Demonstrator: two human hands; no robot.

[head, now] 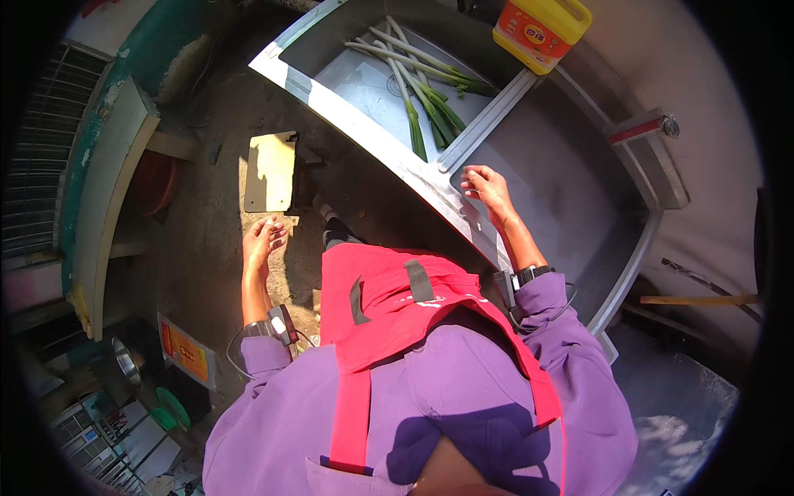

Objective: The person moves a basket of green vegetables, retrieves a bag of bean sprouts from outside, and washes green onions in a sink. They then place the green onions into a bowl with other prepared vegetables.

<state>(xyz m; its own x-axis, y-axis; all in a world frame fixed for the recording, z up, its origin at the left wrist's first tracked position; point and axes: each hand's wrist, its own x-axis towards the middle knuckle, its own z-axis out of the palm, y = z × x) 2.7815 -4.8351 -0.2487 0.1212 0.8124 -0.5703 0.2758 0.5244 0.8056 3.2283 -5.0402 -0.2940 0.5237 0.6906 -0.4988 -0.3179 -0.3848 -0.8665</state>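
Several green onions lie criss-crossed in the far basin of a two-basin metal sink, their green ends towards me. Over the near end of the divider between the basins is my right hand, its fingers loosely curled and holding nothing. My left hand hangs above the floor to the left of the sink, also without anything in it, fingers slightly bent. A yellow plastic jug with a red label stands on the far end of the divider.
A small pale board or stool top is low down beyond my left hand. At the left runs a long light slab with a red-brown basin beneath it. A metal bowl and a green plastic item are at lower left.
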